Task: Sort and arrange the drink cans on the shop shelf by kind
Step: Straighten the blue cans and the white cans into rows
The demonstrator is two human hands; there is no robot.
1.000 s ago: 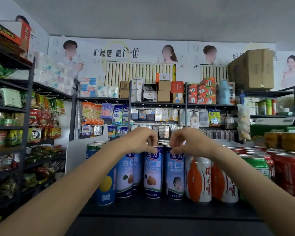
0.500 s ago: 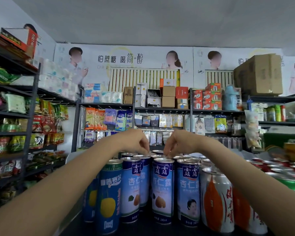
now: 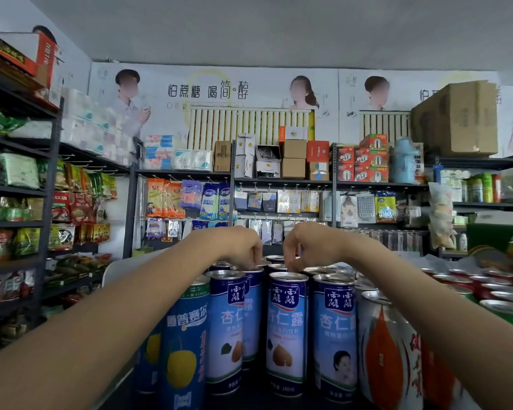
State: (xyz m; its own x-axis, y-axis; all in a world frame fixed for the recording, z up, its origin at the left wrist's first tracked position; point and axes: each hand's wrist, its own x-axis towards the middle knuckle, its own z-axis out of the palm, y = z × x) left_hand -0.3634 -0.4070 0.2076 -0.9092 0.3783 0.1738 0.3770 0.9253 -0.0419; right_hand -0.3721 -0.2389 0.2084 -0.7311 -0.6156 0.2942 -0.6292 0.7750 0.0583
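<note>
Tall blue almond-drink cans (image 3: 286, 332) stand in rows at the front of the dark shelf. Left of them is a blue can with a yellow pear (image 3: 184, 344), and to their right a white can with an orange figure (image 3: 388, 356). My left hand (image 3: 237, 247) reaches over the front row, its curled fingertips pinching the rim of a second-row blue can (image 3: 253, 291). My right hand (image 3: 305, 247) is curled the same way on the top of a can (image 3: 277, 267) behind the front row. Most of that can is hidden.
Red cans (image 3: 471, 282) and a green can (image 3: 510, 315) crowd the shelf at the right. A white board (image 3: 122, 270) stands at the shelf's left end. Racks of snacks (image 3: 71, 208), hanging goods and cardboard boxes (image 3: 456, 119) line the walls behind.
The view has come closer to the cans. Both hands have moved from the tops of the front blue cans back to the cans in the row behind.
</note>
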